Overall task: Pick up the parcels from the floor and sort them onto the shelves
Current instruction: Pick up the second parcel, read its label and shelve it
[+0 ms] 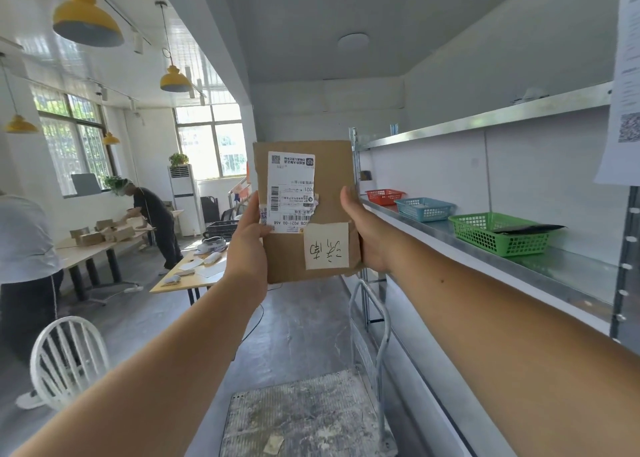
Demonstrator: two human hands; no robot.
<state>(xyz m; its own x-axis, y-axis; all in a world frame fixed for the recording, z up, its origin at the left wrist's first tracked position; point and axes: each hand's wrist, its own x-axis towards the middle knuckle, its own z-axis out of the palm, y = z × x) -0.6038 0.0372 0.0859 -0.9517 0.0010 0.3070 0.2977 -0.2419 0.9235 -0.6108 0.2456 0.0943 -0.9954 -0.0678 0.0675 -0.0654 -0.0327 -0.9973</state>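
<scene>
A flat brown cardboard parcel (332, 186) is held upright at arm's length in front of me. It carries a white shipping label, upside down, and a pale note with handwriting. My left hand (247, 245) grips its left edge, thumb on the label. My right hand (363, 228) holds its right edge. The metal shelves (571, 269) run along the right wall, beside the parcel. On the shelf stand a red basket (384, 197), a blue basket (424, 209) and a green basket (498, 233) with a dark flat packet in it.
A metal hand trolley (311, 411) stands on the floor below my arms. A white chair (67, 359) is at lower left. Tables with boxes and papers (194, 269) sit to the left, with two people near them. A paper notice (623, 93) hangs at upper right.
</scene>
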